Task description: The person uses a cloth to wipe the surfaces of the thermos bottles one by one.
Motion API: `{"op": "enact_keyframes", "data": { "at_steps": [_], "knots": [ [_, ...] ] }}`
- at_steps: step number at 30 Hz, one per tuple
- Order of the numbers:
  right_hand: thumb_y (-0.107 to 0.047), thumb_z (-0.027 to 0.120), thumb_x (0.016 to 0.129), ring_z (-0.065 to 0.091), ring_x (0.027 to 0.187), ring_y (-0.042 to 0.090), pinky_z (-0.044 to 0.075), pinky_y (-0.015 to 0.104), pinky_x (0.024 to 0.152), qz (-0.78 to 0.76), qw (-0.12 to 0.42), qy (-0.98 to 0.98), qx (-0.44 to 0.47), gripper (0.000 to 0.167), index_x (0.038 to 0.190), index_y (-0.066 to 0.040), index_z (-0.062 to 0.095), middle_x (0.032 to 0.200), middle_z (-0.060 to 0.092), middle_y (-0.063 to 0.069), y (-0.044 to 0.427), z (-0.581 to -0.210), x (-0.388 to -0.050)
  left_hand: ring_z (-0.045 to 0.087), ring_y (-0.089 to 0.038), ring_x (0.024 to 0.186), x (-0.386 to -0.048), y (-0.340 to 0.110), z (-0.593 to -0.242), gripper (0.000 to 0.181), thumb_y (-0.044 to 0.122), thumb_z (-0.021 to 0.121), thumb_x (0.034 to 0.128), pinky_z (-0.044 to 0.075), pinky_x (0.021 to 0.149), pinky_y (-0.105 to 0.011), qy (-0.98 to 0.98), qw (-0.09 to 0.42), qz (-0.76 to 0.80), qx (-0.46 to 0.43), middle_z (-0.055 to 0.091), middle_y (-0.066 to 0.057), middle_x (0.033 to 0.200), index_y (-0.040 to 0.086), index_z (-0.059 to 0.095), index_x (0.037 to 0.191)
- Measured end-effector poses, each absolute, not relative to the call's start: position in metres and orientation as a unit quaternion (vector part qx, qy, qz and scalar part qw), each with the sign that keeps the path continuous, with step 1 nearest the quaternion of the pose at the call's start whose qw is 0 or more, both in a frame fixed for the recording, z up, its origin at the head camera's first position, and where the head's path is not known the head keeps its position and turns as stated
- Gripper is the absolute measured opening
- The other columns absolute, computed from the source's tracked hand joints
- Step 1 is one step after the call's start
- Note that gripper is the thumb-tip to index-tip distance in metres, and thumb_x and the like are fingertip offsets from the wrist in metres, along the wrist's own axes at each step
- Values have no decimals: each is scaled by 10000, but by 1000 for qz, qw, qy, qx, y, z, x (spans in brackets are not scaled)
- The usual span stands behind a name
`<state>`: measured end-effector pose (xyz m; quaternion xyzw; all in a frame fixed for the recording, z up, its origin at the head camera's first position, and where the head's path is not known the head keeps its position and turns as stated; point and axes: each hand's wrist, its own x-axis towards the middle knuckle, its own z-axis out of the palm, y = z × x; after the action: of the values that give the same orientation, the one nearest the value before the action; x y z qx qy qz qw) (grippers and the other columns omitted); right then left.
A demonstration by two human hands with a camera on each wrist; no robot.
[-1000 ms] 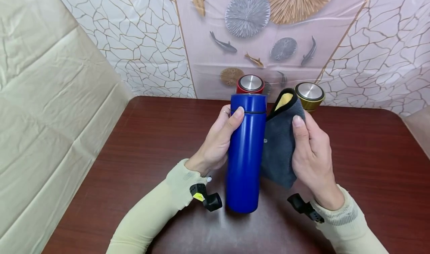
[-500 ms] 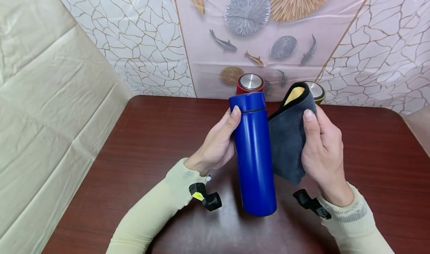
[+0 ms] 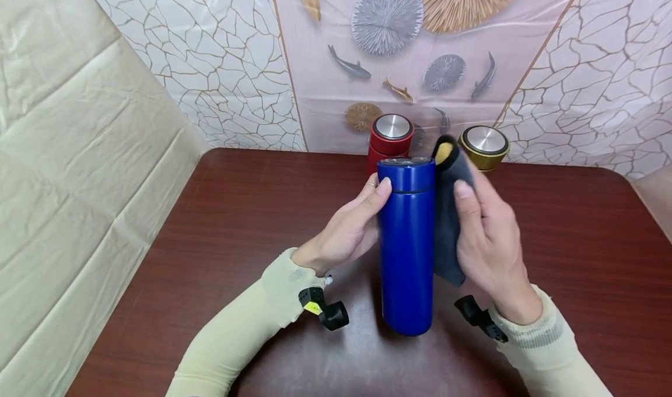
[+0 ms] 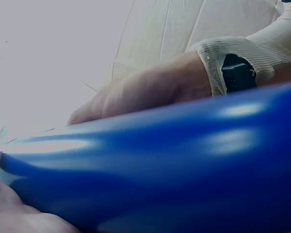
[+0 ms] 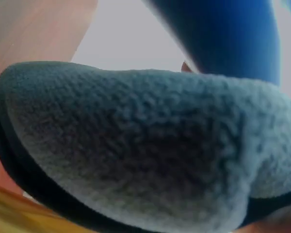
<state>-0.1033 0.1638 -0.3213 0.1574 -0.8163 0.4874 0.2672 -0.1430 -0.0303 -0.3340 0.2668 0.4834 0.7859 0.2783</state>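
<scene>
In the head view my left hand (image 3: 349, 228) grips a blue bottle (image 3: 406, 257) near its lid, thumb on the front. The bottle stands nearly upright, its lid toward the back wall. My right hand (image 3: 490, 239) pinches a folded dark grey cloth (image 3: 447, 228) with a yellow inner side, at the bottle's right side. The blue bottle (image 4: 160, 160) fills much of the left wrist view, part of my left hand (image 4: 24, 213) at its lower left. Fuzzy grey cloth (image 5: 136, 141) covers most of the right wrist view, the blue bottle (image 5: 228, 39) behind it.
A red bottle (image 3: 389, 140) with a steel-topped lid stands behind the blue one. To its right, a yellow-green bottle (image 3: 484, 146) stands near the back edge of the brown table (image 3: 252, 210). Patterned sheeting hangs behind, and a pale cloth wall (image 3: 79, 169) is at the left.
The blue bottle first swung its base rightward, then straightened, its top now farther right. My right hand moved right with the cloth, then back left beside the bottle, uncovering the yellow-green lid again.
</scene>
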Motion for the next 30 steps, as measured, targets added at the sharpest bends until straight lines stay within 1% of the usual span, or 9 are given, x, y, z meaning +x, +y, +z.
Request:
{"op": "enact_keyframes", "data": {
  "at_steps": [1,3,6,9,12,15,19,22,30],
  "knots": [
    [-88,435,1086,528,1367,69,372,164,1147,475,266,-819,181,479,1554,-189,432,1539,523,20,161,-321,-103,238,-319,1522,-143,-30,-334,555,304,187,1104,239,1247,-536,485,283,783,267,155,-86,1657,188,-20,1607],
    [-84,434,1085,386,1508,153,274,231,1241,442,266,-824,232,523,1593,-152,334,1644,370,31,156,-321,-102,284,-309,1491,-143,-30,-334,514,312,180,1109,301,1215,-499,492,284,777,269,187,-92,1631,195,26,1584],
    [-192,395,1110,244,1571,294,193,317,1287,390,280,-824,301,547,1606,-36,224,1699,213,107,152,-324,-103,351,-280,1426,-144,-31,-333,450,319,176,1115,375,1133,-420,495,275,779,268,251,-103,1576,204,93,1541],
    [-322,342,1123,170,1586,341,152,355,1300,339,303,-824,339,606,1595,28,196,1703,139,190,150,-327,-104,348,-263,1409,-144,-31,-332,430,320,181,1117,377,1098,-387,495,264,785,264,263,-101,1547,192,110,1521],
    [-343,341,1122,152,1592,332,146,366,1302,302,321,-825,354,619,1597,27,196,1703,120,207,148,-331,-104,287,-260,1451,-144,-31,-330,442,325,191,1118,347,1121,-408,500,256,786,258,218,-77,1566,189,99,1529],
    [-339,359,1120,154,1592,329,147,382,1303,281,333,-825,359,610,1598,14,220,1705,136,195,145,-335,-104,268,-239,1459,-145,-32,-329,460,335,197,1121,327,1135,-407,504,240,792,249,202,-60,1579,179,107,1544],
    [-328,360,1121,166,1585,357,149,427,1302,265,334,-826,367,589,1589,15,259,1697,175,192,140,-339,-103,387,-192,1364,-148,-34,-326,473,345,199,1125,362,1107,-354,488,198,817,234,317,-100,1539,144,168,1553],
    [-315,358,1121,181,1580,371,158,440,1300,255,328,-828,376,577,1578,28,281,1690,201,195,137,-341,-100,455,-182,1288,-151,-38,-322,488,354,201,1125,395,1082,-336,480,163,832,227,387,-118,1494,154,199,1570],
    [-318,339,1120,215,1567,389,158,416,1301,224,310,-831,404,564,1539,60,356,1670,244,221,133,-350,-95,509,-207,1229,-161,-56,-313,535,427,203,1118,426,1062,-373,469,111,853,201,478,-90,1389,135,296,1557]
  ]
}}
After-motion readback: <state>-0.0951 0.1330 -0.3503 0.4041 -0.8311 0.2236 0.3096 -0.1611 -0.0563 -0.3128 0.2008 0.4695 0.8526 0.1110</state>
